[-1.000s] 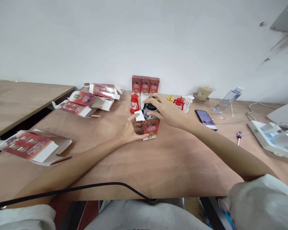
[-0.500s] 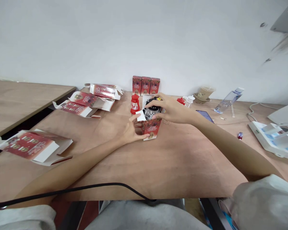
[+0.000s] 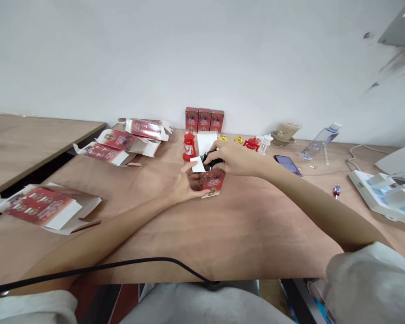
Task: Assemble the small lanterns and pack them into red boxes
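Observation:
My left hand (image 3: 183,183) is closed around the left side of a red printed carton (image 3: 213,181), whose white flaps stand open at the top. Down in the carton's mouth sits a black lantern (image 3: 209,158), mostly hidden by the carton and my fingers. My right hand (image 3: 231,157) grips the lantern's top from above. Just behind and left of the carton, a red lantern (image 3: 189,147) stands upright. Beyond my right wrist are another red lantern (image 3: 251,144), a white lantern (image 3: 265,143) and gold lantern tops (image 3: 238,139).
Three closed red boxes (image 3: 204,120) stand against the wall. Unfolded red cartons (image 3: 40,204) lie at the left. To the right are a phone (image 3: 288,165), a drink cup (image 3: 288,131), a water bottle (image 3: 322,141), a small screwdriver (image 3: 336,191) and a power strip (image 3: 381,193). A black cable (image 3: 138,261) crosses the front.
My right hand has lowered the black lantern deeper into the carton, so its clear body is now out of sight. My left hand keeps its hold on the carton.

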A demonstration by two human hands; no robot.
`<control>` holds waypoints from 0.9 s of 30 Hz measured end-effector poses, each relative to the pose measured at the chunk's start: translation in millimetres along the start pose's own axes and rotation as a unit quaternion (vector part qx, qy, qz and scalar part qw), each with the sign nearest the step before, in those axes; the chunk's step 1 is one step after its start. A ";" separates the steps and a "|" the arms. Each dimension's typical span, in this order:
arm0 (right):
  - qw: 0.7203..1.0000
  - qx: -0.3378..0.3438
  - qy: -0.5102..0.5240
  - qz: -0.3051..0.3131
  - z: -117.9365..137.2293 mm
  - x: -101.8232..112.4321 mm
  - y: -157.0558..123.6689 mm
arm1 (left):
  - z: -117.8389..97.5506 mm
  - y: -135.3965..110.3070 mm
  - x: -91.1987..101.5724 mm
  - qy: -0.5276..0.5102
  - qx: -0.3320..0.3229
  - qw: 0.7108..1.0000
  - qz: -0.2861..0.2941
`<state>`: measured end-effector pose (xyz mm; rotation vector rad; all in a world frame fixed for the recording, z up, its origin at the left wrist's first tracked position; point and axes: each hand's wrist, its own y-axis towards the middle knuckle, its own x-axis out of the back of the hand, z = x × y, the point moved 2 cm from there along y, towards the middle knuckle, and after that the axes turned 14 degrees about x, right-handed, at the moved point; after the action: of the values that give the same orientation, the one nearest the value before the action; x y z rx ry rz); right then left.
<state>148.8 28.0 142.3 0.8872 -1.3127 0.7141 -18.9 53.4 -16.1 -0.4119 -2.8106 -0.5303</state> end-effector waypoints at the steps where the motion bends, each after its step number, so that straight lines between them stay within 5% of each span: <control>1: 1.000 0.004 0.001 0.005 -1.1 -0.6 0.3 | -0.5 0.0 0.0 0.002 0.001 1.000 0.004; 11: 0.998 0.060 0.003 -0.035 -6.8 1.8 -3.1 | -1.4 -0.1 2.7 0.064 -0.010 0.998 0.023; 20: 0.990 0.086 0.106 -0.025 -8.9 -2.2 -6.2 | -15.6 2.4 6.7 0.150 -0.188 0.970 0.022; 24: 0.975 0.062 0.102 -0.189 -6.1 3.0 -18.8 | -19.6 2.1 4.4 0.114 -0.193 0.974 0.028; 27: 0.923 0.017 0.086 -0.376 -13.2 5.8 -34.5 | -21.2 1.7 3.3 0.085 -0.176 0.980 0.026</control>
<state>185.7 22.0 142.7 1.2218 -0.7086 0.1967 -17.4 47.5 4.5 -0.4796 -2.5346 -1.0075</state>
